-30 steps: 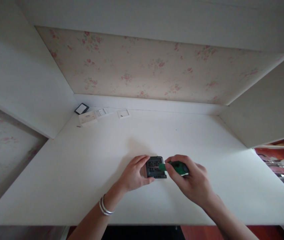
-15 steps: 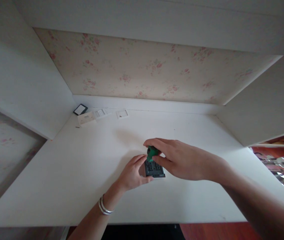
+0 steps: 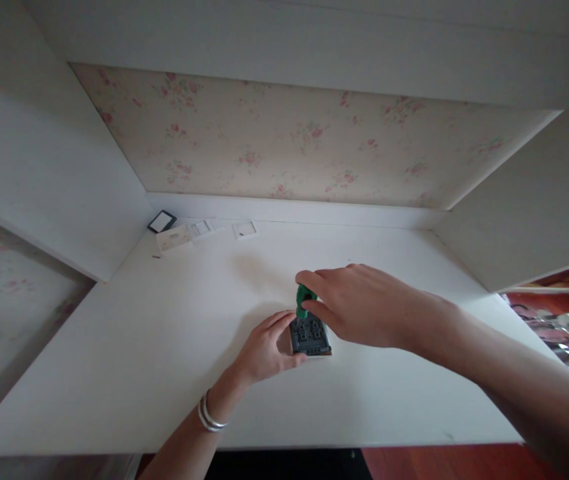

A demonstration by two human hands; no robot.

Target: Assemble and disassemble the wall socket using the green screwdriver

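A small dark grey square module (image 3: 310,339), back side up with metal contacts showing, lies on the white tabletop (image 3: 164,347). My left hand (image 3: 265,348) grips its left edge between thumb and fingers and steadies it; silver bangles circle that wrist. My right hand (image 3: 359,307) is closed from above round the green handle of a screwdriver (image 3: 304,301), held nearly upright with its tip down on the module's upper part.
At the back left corner lie a black-framed plate (image 3: 162,221), a white switch plate (image 3: 174,238) and two white frames (image 3: 201,228) (image 3: 245,229). White panels wall in the left and right sides, with floral wallpaper behind. Red floor shows at the right.
My right hand has swung the screwdriver from lying across the module to standing upright over it, shifting up and left. My left hand stays on the module.
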